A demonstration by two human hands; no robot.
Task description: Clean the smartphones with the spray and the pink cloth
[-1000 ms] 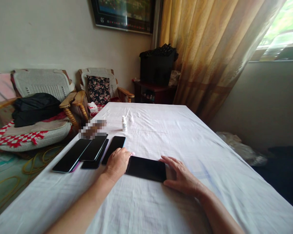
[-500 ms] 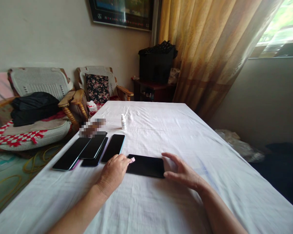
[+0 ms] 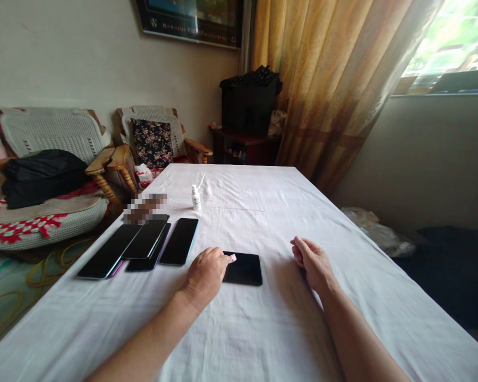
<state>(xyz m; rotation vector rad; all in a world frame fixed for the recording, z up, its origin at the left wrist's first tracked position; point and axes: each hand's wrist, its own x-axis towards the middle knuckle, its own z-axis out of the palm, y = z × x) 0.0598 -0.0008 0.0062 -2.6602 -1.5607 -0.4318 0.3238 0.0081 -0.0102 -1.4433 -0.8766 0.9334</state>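
A black smartphone (image 3: 245,269) lies flat, screen up, on the white tablecloth. My left hand (image 3: 207,273) covers its left end and pinches a small folded pale pink cloth (image 3: 232,258) against the screen. To the right of that phone, apart from it, my right hand (image 3: 311,261) rests with its fingers curled in and nothing visible in them. Left of my left hand lies another phone (image 3: 179,241) with a light blue edge. Beyond it, several more phones (image 3: 146,239) lie partly overlapped.
A small white spray bottle (image 3: 196,198) stands upright farther back on the table (image 3: 271,204). A blurred-out patch (image 3: 144,208) sits behind the phones. Wooden armchairs (image 3: 51,132) are at the left, a dark cabinet (image 3: 245,148) beyond the table, and a curtain (image 3: 314,79) at the right.
My right hand has let go of the phone's right edge, moved right and curled its fingers. My left hand, with the cloth, has slid right over the screen. The view has shifted slightly.
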